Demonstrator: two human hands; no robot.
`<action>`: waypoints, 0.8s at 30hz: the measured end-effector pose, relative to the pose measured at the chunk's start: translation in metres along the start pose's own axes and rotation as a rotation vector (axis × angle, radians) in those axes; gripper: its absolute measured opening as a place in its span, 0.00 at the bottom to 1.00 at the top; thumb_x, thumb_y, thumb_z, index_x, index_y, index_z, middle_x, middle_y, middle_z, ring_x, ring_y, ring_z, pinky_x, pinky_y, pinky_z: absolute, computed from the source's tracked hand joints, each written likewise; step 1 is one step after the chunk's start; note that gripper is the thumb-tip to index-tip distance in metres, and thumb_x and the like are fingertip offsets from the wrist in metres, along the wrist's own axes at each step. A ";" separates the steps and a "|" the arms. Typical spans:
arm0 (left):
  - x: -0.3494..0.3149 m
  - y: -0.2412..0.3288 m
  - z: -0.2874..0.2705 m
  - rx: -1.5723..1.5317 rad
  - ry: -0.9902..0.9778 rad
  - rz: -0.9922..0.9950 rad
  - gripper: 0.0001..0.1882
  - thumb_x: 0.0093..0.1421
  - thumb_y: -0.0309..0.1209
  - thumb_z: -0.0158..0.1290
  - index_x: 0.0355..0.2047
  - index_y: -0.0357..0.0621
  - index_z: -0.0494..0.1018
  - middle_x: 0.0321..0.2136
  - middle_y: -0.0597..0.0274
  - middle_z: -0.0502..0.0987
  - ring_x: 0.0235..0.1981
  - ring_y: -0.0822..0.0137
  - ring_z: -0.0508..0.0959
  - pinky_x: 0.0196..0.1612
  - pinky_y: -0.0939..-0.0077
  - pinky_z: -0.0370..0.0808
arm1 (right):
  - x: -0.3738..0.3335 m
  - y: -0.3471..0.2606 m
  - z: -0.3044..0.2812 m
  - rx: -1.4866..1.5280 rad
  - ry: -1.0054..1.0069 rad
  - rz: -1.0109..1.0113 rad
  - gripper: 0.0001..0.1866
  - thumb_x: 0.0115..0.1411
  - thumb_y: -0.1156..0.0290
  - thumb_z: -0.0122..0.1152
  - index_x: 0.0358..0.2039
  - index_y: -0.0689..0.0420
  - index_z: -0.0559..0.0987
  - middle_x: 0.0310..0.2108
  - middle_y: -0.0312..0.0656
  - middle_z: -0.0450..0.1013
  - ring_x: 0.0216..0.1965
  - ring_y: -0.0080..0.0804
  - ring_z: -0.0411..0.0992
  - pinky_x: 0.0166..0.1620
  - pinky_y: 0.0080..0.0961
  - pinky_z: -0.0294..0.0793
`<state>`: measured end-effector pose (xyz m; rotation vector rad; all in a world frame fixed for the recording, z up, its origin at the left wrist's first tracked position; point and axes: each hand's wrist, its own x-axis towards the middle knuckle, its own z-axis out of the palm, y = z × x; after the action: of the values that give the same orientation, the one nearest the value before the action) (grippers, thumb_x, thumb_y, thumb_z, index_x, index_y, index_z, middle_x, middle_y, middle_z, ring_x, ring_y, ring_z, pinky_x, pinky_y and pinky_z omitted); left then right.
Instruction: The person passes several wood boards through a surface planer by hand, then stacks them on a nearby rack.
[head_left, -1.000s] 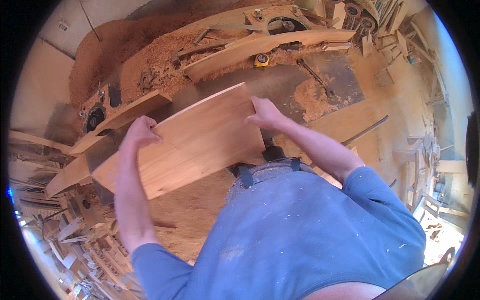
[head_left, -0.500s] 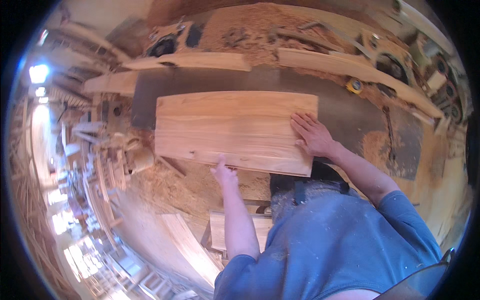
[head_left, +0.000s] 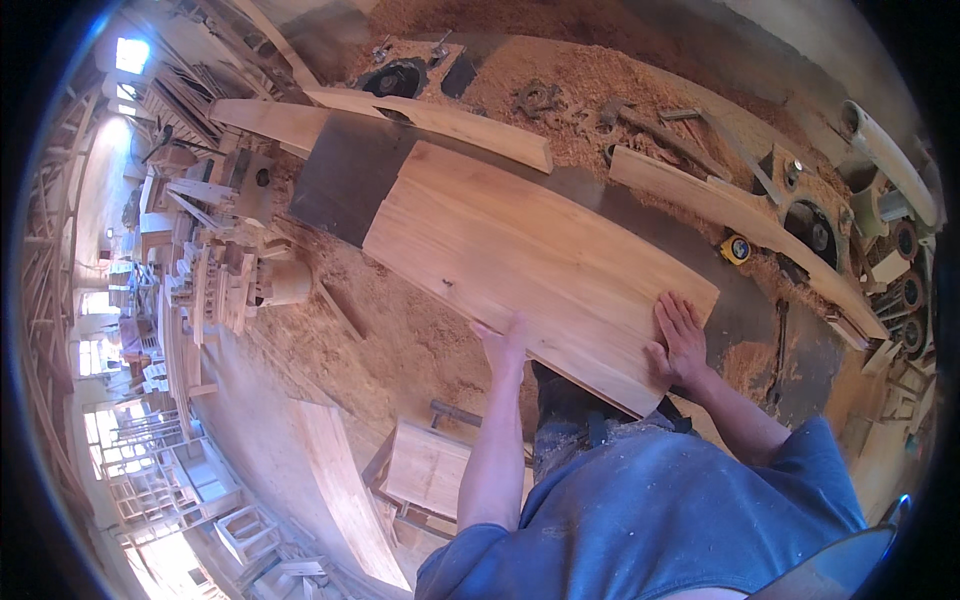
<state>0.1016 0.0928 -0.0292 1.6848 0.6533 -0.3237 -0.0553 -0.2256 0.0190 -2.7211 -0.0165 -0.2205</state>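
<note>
A wide, pale wooden panel (head_left: 540, 265) lies on the dark flat machine table (head_left: 350, 170), slanting from far left to near right. One small dark knot marks its face near the close edge. My left hand (head_left: 502, 345) grips that close edge, thumb on top and the other fingers hidden beneath. Near the panel's right end, my right hand (head_left: 682, 340) rests flat on the upper face with its fingers spread. Along the table's far side stand two long wooden fence boards, the left one (head_left: 450, 125) close to the panel's far corner and the right one (head_left: 730, 205) farther off.
A yellow tape measure (head_left: 735, 249) sits right of the panel. Wood shavings (head_left: 580, 90) heap behind the fence boards, near round dark machine openings (head_left: 810, 230). On the floor at lower left are a long plank (head_left: 345, 490) and a small wooden board (head_left: 428, 468) on a stand.
The view has turned, so table and panel now slant down to the right. The panel's far left corner is nearer the left fence board. Both hands stay on the panel.
</note>
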 end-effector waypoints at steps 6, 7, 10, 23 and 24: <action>-0.013 0.068 0.019 0.137 -0.164 -0.125 0.63 0.56 0.45 0.69 0.74 0.31 0.34 0.64 0.33 0.64 0.61 0.47 0.72 0.59 0.52 0.74 | 0.016 0.012 -0.006 0.038 0.057 0.040 0.37 0.55 0.61 0.61 0.63 0.65 0.70 0.69 0.55 0.62 0.72 0.55 0.57 0.74 0.51 0.48; -0.025 0.091 0.019 0.157 -0.196 -0.169 0.64 0.55 0.47 0.69 0.73 0.29 0.36 0.64 0.32 0.64 0.63 0.46 0.70 0.64 0.52 0.70 | 0.019 0.014 -0.006 0.054 0.051 0.050 0.36 0.55 0.61 0.60 0.63 0.65 0.71 0.68 0.56 0.63 0.72 0.56 0.57 0.74 0.52 0.48; -0.019 0.110 0.011 0.455 -0.053 -0.034 0.61 0.54 0.51 0.69 0.72 0.28 0.45 0.65 0.30 0.62 0.68 0.43 0.64 0.69 0.48 0.63 | 0.026 0.014 -0.009 0.083 0.015 0.077 0.35 0.55 0.62 0.60 0.62 0.66 0.71 0.68 0.57 0.64 0.72 0.57 0.57 0.73 0.53 0.49; 0.150 0.206 0.075 1.352 -0.130 0.572 0.69 0.43 0.63 0.71 0.71 0.25 0.51 0.74 0.37 0.47 0.77 0.47 0.44 0.77 0.64 0.46 | 0.021 0.010 0.002 0.150 0.081 0.081 0.32 0.49 0.63 0.69 0.54 0.63 0.79 0.61 0.54 0.72 0.67 0.55 0.66 0.71 0.55 0.56; 0.153 0.209 0.077 1.355 -0.129 0.563 0.70 0.42 0.63 0.71 0.71 0.25 0.52 0.74 0.37 0.47 0.77 0.48 0.44 0.77 0.64 0.46 | 0.026 0.009 0.002 0.155 0.085 0.081 0.32 0.48 0.63 0.69 0.54 0.63 0.79 0.61 0.53 0.72 0.67 0.54 0.66 0.71 0.55 0.57</action>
<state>0.3564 0.0347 0.0381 2.9803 -0.3044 -0.5024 -0.0291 -0.2338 0.0172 -2.5502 0.0971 -0.2977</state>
